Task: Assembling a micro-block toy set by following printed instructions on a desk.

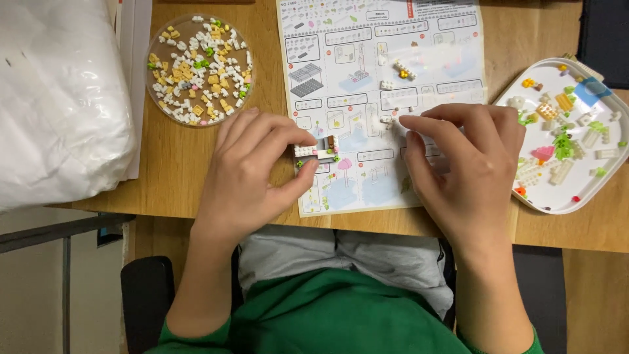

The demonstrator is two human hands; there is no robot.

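Wooden bench (183,170), light brown, viewed from above, carrying the following. Item one: a printed instruction sheet (386,78), lying flat at centre, its near edge close to the bench's front. Item two: a small brick model (317,151), white and grey with brown and green bits, resting on the sheet's lower left part; we record its long axis as running left to right. Item three: our left hand (252,174), grip closed on the model, thumb below it and fingertips above. Item four: our right hand (468,164), palm down on the sheet; its forefinger reaches left to a tiny white brick (388,120), fingertip just touching or beside it, and we cannot tell whether that grip has closed on it. The tiny brick lies up and to the right of the model, near it but apart; the right hand is the nearer to it. Item five: a round clear dish (154,49) of loose white, yellow and green bricks, upper left. Item six: a white tray (557,206) of assorted bricks, far right. Item seven: a white plastic bag (59,98), far left.
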